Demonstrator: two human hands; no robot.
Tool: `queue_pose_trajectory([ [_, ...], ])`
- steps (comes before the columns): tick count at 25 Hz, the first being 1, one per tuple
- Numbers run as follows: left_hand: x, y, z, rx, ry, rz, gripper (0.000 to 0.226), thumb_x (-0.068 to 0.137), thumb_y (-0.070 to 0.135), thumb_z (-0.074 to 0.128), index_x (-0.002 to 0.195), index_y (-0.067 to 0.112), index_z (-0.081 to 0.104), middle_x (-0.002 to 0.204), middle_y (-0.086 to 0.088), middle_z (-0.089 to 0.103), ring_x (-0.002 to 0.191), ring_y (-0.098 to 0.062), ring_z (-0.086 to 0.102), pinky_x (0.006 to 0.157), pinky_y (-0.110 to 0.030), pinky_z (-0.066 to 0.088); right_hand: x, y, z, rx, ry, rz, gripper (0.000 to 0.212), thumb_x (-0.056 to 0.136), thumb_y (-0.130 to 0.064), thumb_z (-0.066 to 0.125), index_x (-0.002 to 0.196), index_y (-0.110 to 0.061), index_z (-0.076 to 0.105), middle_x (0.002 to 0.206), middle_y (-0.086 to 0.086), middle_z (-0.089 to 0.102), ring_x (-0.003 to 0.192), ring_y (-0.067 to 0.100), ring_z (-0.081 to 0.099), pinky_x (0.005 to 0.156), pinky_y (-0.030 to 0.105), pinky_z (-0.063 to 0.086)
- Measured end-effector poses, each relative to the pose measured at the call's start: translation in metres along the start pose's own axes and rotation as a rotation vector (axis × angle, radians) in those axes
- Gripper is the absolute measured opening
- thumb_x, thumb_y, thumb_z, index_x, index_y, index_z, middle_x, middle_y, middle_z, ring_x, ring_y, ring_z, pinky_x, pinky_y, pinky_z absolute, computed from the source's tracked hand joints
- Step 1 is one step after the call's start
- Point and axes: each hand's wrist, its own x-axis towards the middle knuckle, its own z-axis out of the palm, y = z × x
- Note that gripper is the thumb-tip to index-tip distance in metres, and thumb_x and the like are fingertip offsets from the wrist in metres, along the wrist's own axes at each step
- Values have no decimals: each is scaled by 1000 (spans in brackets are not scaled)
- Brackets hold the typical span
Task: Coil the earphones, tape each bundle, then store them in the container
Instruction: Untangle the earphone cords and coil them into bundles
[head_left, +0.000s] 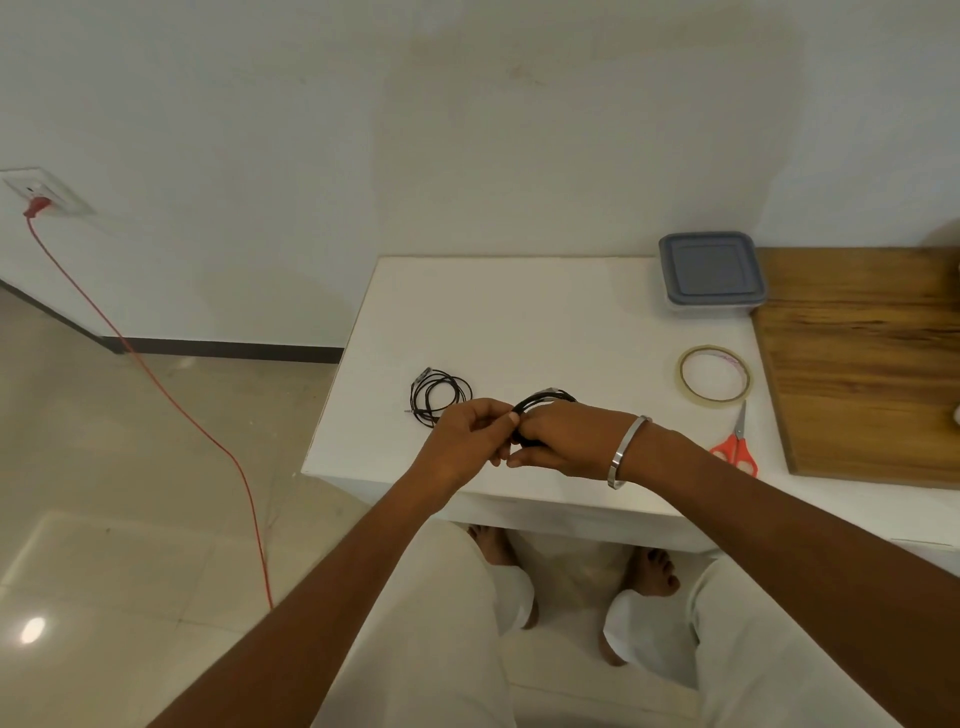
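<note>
Fingers of both hands curl narrowly around one black earphone coil (545, 402), the left hand (467, 441) pinching it at 9 o'clock and the right hand (566, 441) gripping it at 3 o'clock, above the white table (519, 322). A second coiled earphone (439, 397) lies on the table just at 10 o'clock of the hands. The tape roll (715, 375), scissors (736, 444) and lidded container (711, 273) sit toward 2 o'clock.
</note>
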Motion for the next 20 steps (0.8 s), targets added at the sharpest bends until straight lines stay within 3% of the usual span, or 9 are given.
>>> queue_pose_trajectory([
  [4,2,-1,2,179,103,56,18,98,22,52,100,13,67,64,7,63,54,0,55,61,-16,46,0,-1,5,-121,82,39,34,96,-36,49,96,-5,61,101,7,59,92,16,52,85,25,41],
  [9,9,0,1,327,173,117,22,98,25,51,105,13,67,82,3,70,73,-10,65,72,-25,52,-4,-4,13,-152,303,31,36,97,-37,44,100,-6,61,101,7,62,91,22,57,80,27,43],
  [15,9,3,-2,418,187,168,20,99,22,49,101,13,67,69,11,60,64,-5,57,61,-10,41,-13,-8,16,38,624,13,19,96,-30,40,99,-13,49,85,2,61,62,18,57,56,34,50],
  [17,8,6,-3,451,188,216,18,99,19,49,100,13,66,68,12,59,62,-5,55,59,-7,40,-12,-6,15,121,699,40,16,98,-24,41,100,-11,50,80,1,62,60,17,57,55,32,48],
  [20,9,13,-5,491,178,291,18,98,14,49,99,11,67,73,4,63,63,-7,54,61,-9,40,-12,-3,14,319,831,86,12,96,-19,51,101,-10,57,83,0,68,70,16,66,64,30,55],
])
